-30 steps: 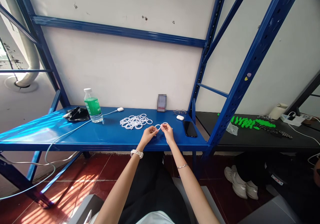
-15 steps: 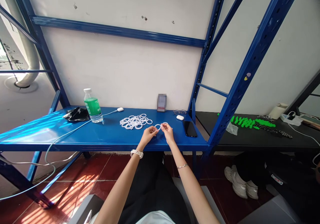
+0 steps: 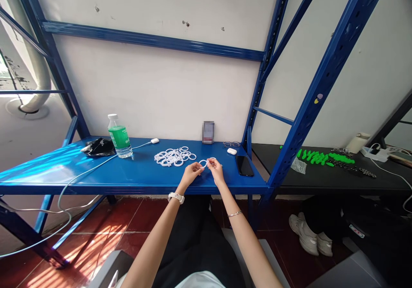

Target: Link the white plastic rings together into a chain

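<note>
Between my two hands is a white plastic ring (image 3: 202, 161), held just above the front of the blue table. My left hand (image 3: 191, 174) pinches its left side with thumb and fingers. From the other side, my right hand (image 3: 215, 171) grips it with closed fingertips, which hide part of the ring. Another curved white edge shows just behind the right fingertips; whether it belongs to the same ring I cannot tell. Left of and beyond my hands lies a loose pile of similar white rings (image 3: 174, 156) on the tabletop.
A black phone (image 3: 244, 166), a white earbud case (image 3: 231, 151) and glasses (image 3: 231, 144) lie right of my hands. A small upright screen (image 3: 208, 132) leans at the wall. Leftward stand a water bottle (image 3: 120, 137) and black plastic bag (image 3: 99, 147). A blue post (image 3: 313, 103) rises right.
</note>
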The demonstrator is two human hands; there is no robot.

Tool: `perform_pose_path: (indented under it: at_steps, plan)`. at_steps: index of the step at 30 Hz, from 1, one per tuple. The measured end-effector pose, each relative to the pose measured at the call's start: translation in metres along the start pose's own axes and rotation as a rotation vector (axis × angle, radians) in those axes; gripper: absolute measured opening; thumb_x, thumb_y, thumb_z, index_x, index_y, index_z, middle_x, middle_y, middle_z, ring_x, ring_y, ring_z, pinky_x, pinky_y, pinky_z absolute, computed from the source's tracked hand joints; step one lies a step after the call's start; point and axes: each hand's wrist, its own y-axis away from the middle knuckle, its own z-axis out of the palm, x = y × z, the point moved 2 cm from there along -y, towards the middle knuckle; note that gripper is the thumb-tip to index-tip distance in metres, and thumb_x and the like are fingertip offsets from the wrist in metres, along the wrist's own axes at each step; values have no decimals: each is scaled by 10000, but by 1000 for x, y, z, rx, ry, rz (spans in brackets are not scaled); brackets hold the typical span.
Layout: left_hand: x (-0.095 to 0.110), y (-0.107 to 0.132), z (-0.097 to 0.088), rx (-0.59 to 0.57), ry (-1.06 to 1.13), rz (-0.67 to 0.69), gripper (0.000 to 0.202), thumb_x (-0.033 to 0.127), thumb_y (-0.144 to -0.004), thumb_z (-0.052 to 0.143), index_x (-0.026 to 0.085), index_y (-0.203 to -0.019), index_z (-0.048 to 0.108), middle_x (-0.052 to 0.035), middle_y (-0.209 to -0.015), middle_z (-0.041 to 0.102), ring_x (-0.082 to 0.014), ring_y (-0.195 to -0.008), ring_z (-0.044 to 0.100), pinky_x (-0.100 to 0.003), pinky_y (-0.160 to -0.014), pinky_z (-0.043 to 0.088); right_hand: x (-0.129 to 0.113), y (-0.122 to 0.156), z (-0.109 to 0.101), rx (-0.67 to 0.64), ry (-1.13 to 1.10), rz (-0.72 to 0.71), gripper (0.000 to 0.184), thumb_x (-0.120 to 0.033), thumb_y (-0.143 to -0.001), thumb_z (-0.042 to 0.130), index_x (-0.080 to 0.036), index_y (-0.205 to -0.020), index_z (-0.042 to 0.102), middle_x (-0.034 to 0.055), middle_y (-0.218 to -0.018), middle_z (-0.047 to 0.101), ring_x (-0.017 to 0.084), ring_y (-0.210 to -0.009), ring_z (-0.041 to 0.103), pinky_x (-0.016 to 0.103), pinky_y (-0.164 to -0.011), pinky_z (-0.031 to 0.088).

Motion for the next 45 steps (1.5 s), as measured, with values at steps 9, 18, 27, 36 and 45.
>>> perform_pose_path:
  at_steps: [9, 18, 27, 36, 45]
  plan:
    - [-4, -1, 0, 7, 4, -6, 425, 592, -689, 728, 187, -757, 620, -12, -625, 637, -172, -588, 621, -270, -582, 485, 1, -1, 0, 0, -3, -5, 405, -549, -698, 733, -215, -926, 702, 82, -986, 703, 231, -864, 640, 339, -757, 516]
    - [-2, -1, 0, 12, -3, -1, 391, 552, -701, 737, 179, -776, 648, -13, -640, 651, -167, -588, 632, -263, -581, 493, 0, 0, 0, -13, 0, -10, 360, -523, -712, 721, -219, -899, 679, 66, -940, 688, 224, -856, 631, 337, -771, 510]
    - [0, -1, -1, 33, -35, -5, 439, 560, -678, 739, 172, -881, 705, -53, -785, 710, -169, -599, 635, -277, -586, 500, -3, 1, -1, 1, -15, -58, 301, -484, -712, 728, -227, -845, 645, 41, -899, 660, 210, -843, 625, 345, -813, 512]
    - [0, -1, -1, 33, -46, -8, 432, 583, -708, 723, 179, -858, 695, -44, -754, 708, -182, -618, 645, -275, -594, 490, -8, 2, 1, -41, -38, -26, 297, -440, -673, 775, -223, -844, 667, 45, -875, 692, 232, -878, 658, 378, -856, 518]
    - [0, -1, -1, 11, -52, 19, 416, 594, -747, 692, 181, -789, 685, -28, -661, 678, -181, -609, 638, -264, -594, 471, -15, 5, 3, -76, -32, -35, 293, -448, -682, 775, -221, -854, 704, 45, -869, 712, 226, -860, 657, 368, -834, 528]
